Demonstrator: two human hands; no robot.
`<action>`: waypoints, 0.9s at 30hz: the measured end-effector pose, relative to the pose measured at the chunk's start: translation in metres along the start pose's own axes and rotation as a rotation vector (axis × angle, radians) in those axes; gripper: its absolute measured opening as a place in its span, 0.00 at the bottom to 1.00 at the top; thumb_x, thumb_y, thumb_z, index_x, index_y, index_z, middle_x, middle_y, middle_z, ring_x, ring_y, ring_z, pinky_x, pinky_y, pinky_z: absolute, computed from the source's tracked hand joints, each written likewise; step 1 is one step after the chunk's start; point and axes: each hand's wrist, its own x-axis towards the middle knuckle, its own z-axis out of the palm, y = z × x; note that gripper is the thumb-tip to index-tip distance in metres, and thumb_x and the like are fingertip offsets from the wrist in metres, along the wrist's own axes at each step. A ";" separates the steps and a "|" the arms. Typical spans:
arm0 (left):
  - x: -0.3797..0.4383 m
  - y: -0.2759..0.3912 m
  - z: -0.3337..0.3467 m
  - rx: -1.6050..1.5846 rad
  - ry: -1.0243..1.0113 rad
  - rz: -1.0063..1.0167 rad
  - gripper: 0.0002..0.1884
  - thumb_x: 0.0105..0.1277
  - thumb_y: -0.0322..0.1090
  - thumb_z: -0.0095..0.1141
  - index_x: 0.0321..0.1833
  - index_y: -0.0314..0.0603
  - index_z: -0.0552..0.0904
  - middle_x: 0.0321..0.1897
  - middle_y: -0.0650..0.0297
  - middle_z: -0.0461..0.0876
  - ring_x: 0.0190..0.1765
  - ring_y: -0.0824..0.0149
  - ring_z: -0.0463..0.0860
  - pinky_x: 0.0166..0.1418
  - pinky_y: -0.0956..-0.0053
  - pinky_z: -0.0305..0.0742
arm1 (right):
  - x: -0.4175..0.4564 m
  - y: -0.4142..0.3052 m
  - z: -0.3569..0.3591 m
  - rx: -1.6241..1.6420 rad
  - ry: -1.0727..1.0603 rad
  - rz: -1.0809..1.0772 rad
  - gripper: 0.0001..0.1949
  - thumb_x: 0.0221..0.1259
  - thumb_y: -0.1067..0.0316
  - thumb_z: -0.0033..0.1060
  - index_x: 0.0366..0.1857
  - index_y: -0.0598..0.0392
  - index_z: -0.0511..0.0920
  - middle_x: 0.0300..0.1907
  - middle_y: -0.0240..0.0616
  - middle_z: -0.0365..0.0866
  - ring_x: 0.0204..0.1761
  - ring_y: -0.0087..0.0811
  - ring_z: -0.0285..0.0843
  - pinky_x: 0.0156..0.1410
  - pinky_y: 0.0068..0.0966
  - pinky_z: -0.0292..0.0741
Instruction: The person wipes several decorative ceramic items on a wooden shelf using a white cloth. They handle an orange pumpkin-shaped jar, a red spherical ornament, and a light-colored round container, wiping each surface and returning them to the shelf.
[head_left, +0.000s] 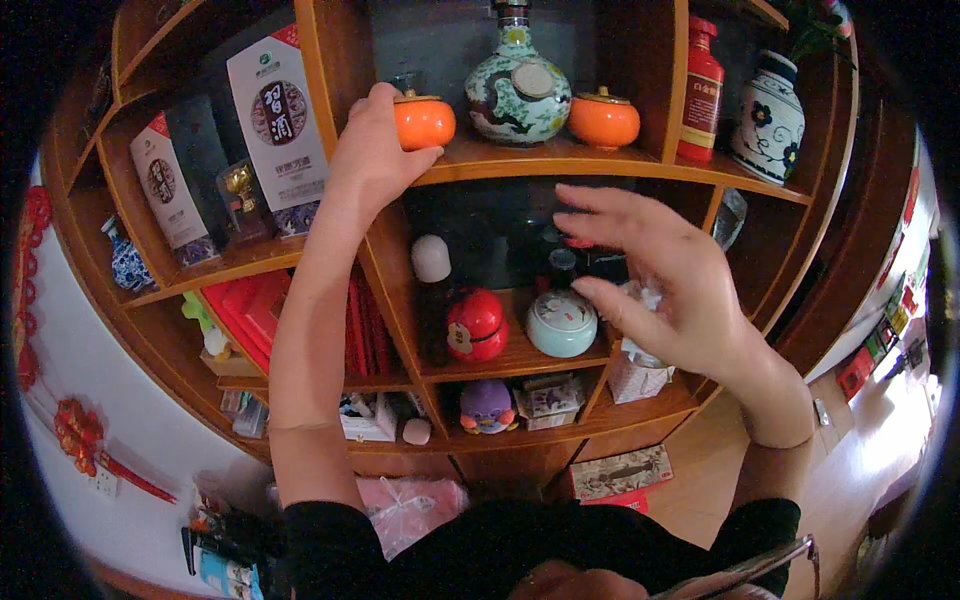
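My left hand grips the left side of an orange lidded ceramic jar at the left end of the upper middle shelf; some of its fingers are hidden behind the jar. A green and white patterned ceramic bottle stands beside that jar, with a matching orange jar to its right. My right hand is held in the air, fingers apart, before the shelf below. Under its thumb sits a pale celadon lidded jar, and left of that a red glossy round jar.
White printed boxes and a gold trophy occupy the left compartments. To the right stand a red bottle and a white flowered vase. Lower down are a purple plush toy and a pink wrapped package. Wooden dividers separate the compartments.
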 end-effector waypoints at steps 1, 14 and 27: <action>0.000 0.002 -0.001 -0.002 -0.007 -0.003 0.37 0.56 0.49 0.79 0.61 0.35 0.75 0.53 0.42 0.84 0.58 0.40 0.83 0.63 0.53 0.78 | -0.004 -0.002 -0.002 0.003 -0.017 0.002 0.22 0.62 0.64 0.75 0.60 0.56 0.83 0.66 0.49 0.82 0.63 0.52 0.83 0.65 0.41 0.82; 0.003 0.005 0.001 0.143 0.026 0.043 0.35 0.64 0.50 0.72 0.62 0.25 0.76 0.59 0.35 0.80 0.63 0.37 0.79 0.70 0.53 0.75 | -0.038 -0.006 -0.006 0.141 -0.195 0.087 0.20 0.63 0.76 0.71 0.60 0.59 0.83 0.62 0.52 0.83 0.53 0.42 0.91 0.47 0.30 0.90; 0.056 0.089 0.052 -0.144 0.025 0.007 0.74 0.41 0.65 0.83 0.82 0.22 0.55 0.71 0.35 0.72 0.72 0.39 0.76 0.77 0.58 0.71 | -0.045 0.002 0.007 0.316 -0.245 0.335 0.21 0.73 0.57 0.67 0.63 0.55 0.80 0.35 0.39 0.77 0.40 0.37 0.79 0.49 0.33 0.78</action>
